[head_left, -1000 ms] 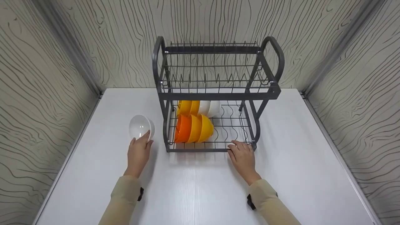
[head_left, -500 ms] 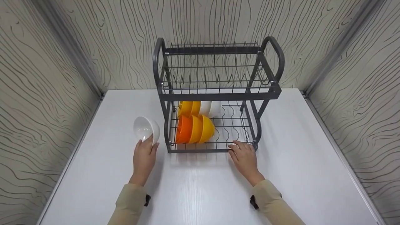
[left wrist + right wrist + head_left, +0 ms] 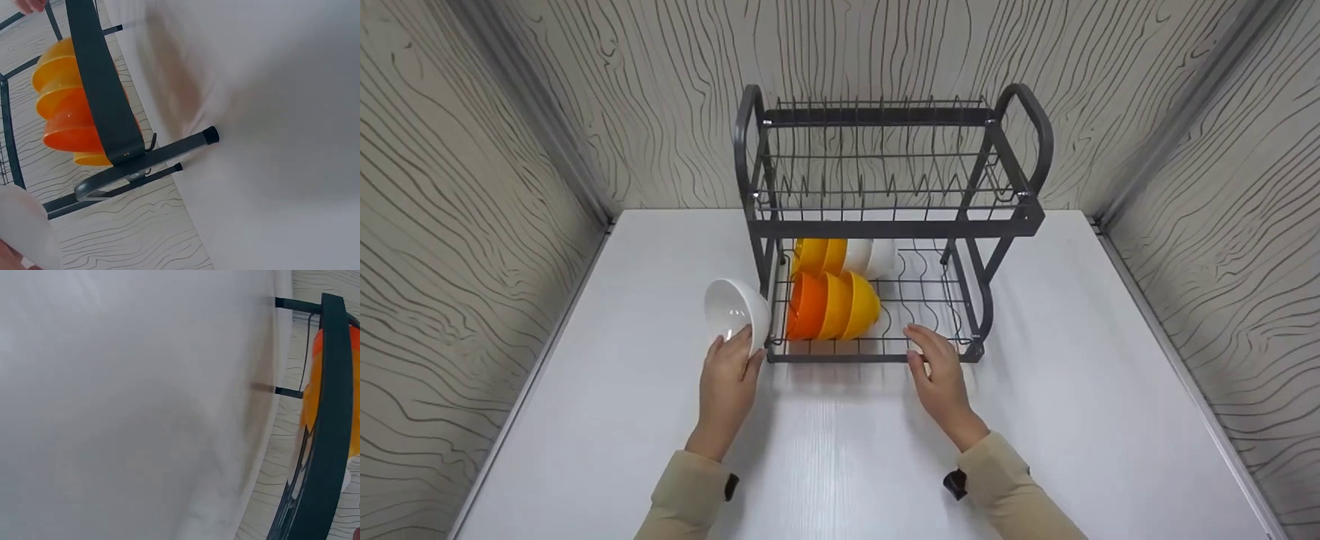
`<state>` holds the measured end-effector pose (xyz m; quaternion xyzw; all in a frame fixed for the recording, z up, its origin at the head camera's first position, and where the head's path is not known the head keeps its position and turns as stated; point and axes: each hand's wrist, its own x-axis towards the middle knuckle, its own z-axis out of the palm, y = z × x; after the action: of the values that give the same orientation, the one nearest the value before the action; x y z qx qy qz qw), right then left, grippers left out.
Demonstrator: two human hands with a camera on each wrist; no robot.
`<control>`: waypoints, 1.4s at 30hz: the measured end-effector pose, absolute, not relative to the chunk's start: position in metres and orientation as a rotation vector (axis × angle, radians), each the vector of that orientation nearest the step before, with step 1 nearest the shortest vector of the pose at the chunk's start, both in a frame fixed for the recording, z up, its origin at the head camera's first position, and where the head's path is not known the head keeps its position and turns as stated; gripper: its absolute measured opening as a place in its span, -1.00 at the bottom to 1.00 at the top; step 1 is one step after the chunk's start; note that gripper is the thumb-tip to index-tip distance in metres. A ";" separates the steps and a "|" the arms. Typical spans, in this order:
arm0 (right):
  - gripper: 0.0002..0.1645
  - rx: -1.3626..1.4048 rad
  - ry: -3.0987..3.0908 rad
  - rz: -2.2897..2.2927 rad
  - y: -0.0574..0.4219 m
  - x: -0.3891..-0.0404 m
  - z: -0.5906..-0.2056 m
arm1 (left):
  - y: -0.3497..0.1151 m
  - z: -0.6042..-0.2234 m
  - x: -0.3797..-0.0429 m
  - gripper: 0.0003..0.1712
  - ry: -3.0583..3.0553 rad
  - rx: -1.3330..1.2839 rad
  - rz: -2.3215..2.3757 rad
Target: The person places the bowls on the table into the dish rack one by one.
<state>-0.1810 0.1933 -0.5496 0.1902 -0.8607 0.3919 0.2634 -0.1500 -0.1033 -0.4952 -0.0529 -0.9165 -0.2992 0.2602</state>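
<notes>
My left hand (image 3: pixel 730 382) pinches a white bowl (image 3: pixel 760 319) by its near rim, fingers inside and thumb outside. The bowl is tipped on its side beside the left front post of the dark two-tier dish rack (image 3: pixel 877 358). In the left wrist view the white bowl (image 3: pixel 25 222) shows at the lower left corner. My right hand (image 3: pixel 945 379), fingers loosely bent and holding nothing, is at the rack's front bar near the right corner. On the lower tier an orange bowl (image 3: pixel 804 307) and yellow bowls (image 3: pixel 864 306) stand on edge in the front row.
Behind them, a back row holds yellow bowls (image 3: pixel 810 256) and white bowls (image 3: pixel 880 259), partly hidden by the upper tier. The upper tier (image 3: pixel 896 229) carries upright wire dividers. Patterned walls (image 3: pixel 877 45) enclose the white table (image 3: pixel 825 450) at the back and sides.
My left hand has carried the white bowl rightward, close to the rack's left post. My right hand's fingers have lifted and spread slightly from the front bar.
</notes>
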 end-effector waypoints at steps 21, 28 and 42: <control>-0.44 0.710 -2.135 1.422 0.142 -0.148 -0.497 | -0.025 -0.504 -0.145 -0.69 -2.541 -0.345 -0.901; -0.42 0.668 -2.113 1.528 0.140 -0.143 -0.490 | -0.001 -0.509 -0.149 -0.64 -2.586 -0.443 -0.883; -0.38 0.524 -2.105 1.699 0.152 -0.148 -0.500 | 0.029 -0.516 -0.151 -0.63 -2.689 -0.557 -0.829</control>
<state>-0.1481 0.1522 -0.5005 0.1865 -0.7498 0.6052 0.1917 -0.1515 0.0293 -0.5160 -0.1922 -0.9287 -0.2864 0.1359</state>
